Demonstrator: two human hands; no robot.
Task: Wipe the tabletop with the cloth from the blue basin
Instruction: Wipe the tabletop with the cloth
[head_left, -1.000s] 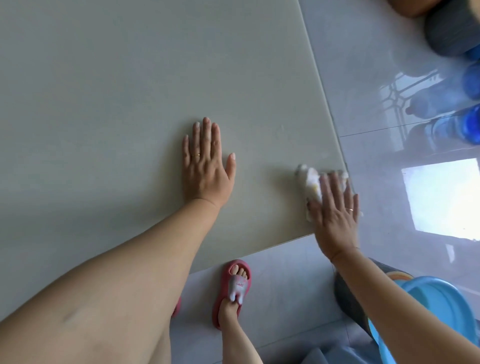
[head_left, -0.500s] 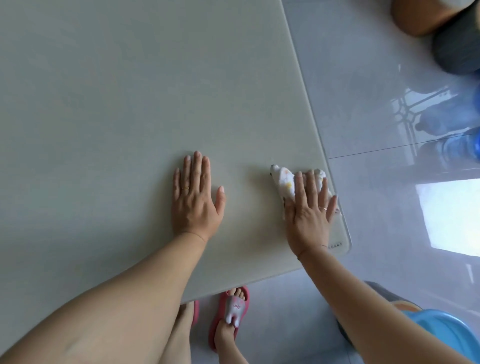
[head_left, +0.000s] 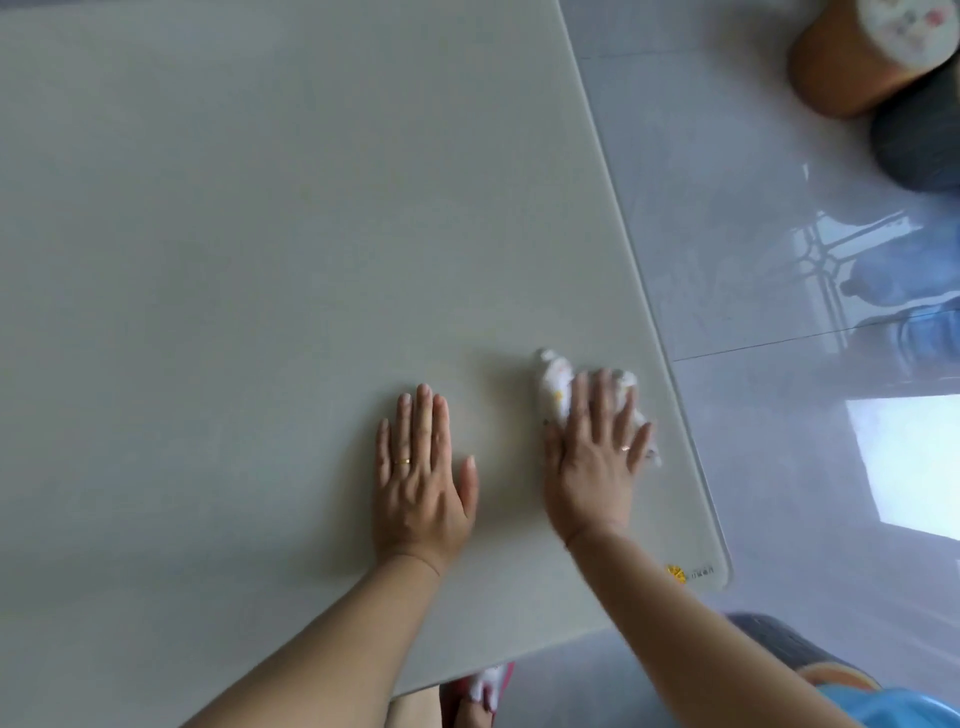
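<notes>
1. The bench (head_left: 260, 260) is the largest thing in view, a pale grey-green slab that runs out ahead of both hands and away to the left of them; its rounded near-right corner, with a small yellow mark and print, lies just behind and to the right of the right wrist.
2. The glossy tiled floor (head_left: 779, 467) spreads to the right of the right hand, beyond the bench edge, with window light reflected in it.
3. A brown stool with a printed top (head_left: 857, 57) and a dark grey one (head_left: 919, 140) stand on the floor far ahead and to the right of the right hand.
4. The blue basin (head_left: 904, 709) shows only a piece of its rim, behind and to the right of the right forearm, off the bench.
5. The left hand (head_left: 421, 483) lies flat on the bench, palm down, fingers straight and close together, thumb out to the right, gripping nothing. It is just to the left of the right hand, not touching it.
6. The right hand (head_left: 592, 467) lies palm down with fingers spread, pressing the cloth against the bench.
7. The cloth (head_left: 553, 387) is white with small coloured spots, bunched under the right fingers. Its long axis runs from a pointed end ahead and left of the fingertips back to the right, past the little finger, towards the right edge of the bench.
8. A red slipper (head_left: 485, 691) on a foot peeps out behind the near bench edge, between the two forearms.
</notes>
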